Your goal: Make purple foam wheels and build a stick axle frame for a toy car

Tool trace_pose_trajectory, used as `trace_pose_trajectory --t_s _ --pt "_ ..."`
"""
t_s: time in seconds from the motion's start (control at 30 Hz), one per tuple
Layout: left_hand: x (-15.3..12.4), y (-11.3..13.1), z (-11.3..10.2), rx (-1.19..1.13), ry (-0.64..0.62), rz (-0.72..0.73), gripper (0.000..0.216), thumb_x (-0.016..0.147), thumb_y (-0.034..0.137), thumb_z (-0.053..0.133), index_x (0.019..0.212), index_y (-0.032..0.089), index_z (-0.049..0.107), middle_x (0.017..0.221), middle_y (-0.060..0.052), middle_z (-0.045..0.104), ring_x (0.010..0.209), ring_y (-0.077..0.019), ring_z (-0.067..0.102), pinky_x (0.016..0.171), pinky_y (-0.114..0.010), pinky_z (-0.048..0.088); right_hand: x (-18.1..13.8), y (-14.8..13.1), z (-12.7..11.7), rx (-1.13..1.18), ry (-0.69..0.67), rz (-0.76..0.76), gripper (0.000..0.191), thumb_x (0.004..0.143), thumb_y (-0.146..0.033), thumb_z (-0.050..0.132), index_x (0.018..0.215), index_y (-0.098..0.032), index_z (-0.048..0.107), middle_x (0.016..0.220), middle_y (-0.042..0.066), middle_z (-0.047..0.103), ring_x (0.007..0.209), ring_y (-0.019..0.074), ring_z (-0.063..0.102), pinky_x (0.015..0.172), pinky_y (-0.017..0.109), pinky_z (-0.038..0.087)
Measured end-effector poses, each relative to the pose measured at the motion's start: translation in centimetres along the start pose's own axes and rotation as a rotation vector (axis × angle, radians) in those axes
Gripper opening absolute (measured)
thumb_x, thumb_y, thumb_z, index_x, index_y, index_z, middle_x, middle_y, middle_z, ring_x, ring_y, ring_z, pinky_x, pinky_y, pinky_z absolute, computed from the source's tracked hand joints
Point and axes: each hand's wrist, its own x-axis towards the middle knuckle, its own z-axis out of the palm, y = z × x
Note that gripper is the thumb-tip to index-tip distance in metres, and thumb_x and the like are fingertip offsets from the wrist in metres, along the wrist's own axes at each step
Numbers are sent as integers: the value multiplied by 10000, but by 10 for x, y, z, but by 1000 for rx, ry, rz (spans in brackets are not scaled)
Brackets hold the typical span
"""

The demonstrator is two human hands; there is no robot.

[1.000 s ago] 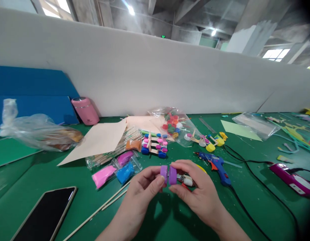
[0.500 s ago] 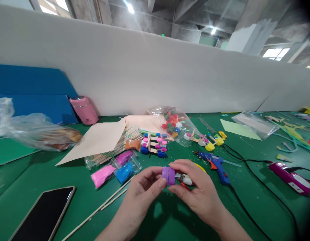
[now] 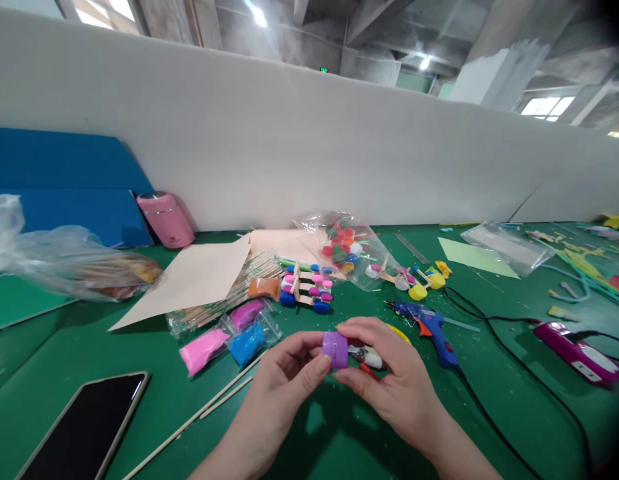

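Note:
Between my two hands is a small purple piece (image 3: 335, 350) that looks like two bottle caps set face to face, with a seam around its middle. My left hand (image 3: 294, 377) pinches it from the left with thumb and fingers. From the right, the fingertips of my right hand (image 3: 389, 370) close on its other side. Cutters (image 3: 370, 359) with red and white handles show in the gap behind my right thumb and fingers, apparently lying on the table and partly hidden.
Ahead stands a small stick-and-cap model (image 3: 307, 290). To the right lie a blue glue gun (image 3: 429, 327) with its cord and a purple power box (image 3: 577, 353). Clay packets (image 3: 204, 350), thin wooden sticks (image 3: 194, 417) and a phone (image 3: 84, 427) lie left. A bag of caps (image 3: 347, 250) rests behind.
The view has shifted very slightly. Both hands keep the same grip on the purple caps, and the seam between the caps looks a little narrower.

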Motion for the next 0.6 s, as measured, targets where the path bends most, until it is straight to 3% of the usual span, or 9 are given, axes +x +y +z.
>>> trace_pose_trajectory --t_s 0.6 --pt "-1 2 -1 28 -33 20 157 738 211 614 886 233 663 826 -7 653 804 -144 547 723 -219 416 -1 -3 -1 27 -9 -5 326 737 -261 648 1044 -253 540 1024 29 588 957 178 541 828 283 434"
